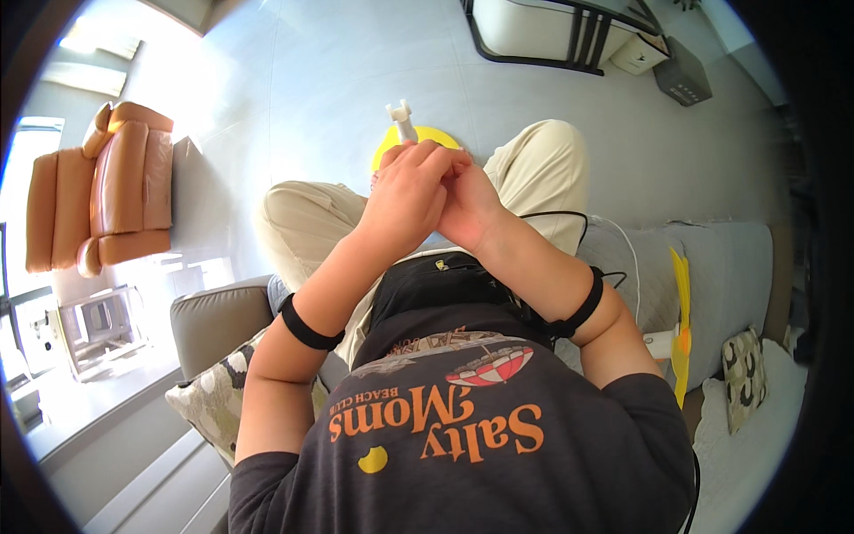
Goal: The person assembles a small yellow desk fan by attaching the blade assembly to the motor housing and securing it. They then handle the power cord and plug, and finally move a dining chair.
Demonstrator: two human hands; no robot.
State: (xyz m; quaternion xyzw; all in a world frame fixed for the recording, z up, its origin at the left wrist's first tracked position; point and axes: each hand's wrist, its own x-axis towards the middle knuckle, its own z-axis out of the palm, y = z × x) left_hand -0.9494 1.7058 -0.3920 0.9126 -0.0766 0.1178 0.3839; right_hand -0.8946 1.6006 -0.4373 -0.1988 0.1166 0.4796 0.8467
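My left hand (405, 191) and my right hand (471, 200) meet above my lap, between my knees. Both are closed, with the left fingers laid over the right fingertips. Whatever they pinch, if anything, is hidden behind the fingers. Just beyond the left fingers a white stem with a forked tip (400, 116) sticks up. Behind the hands a round yellow disc (431, 135) shows in part, its near side covered by them. I cannot tell whether the stem is joined to the disc or touches my hand.
I sit on a grey sofa (729, 267). Yellow blade-like pieces (681, 338) stand on it at my right, by a white part (658, 343). Black and white cables (633, 240) run over the seat. A brown leather armchair (120, 191) stands far left, a black-framed table (534, 53) ahead.
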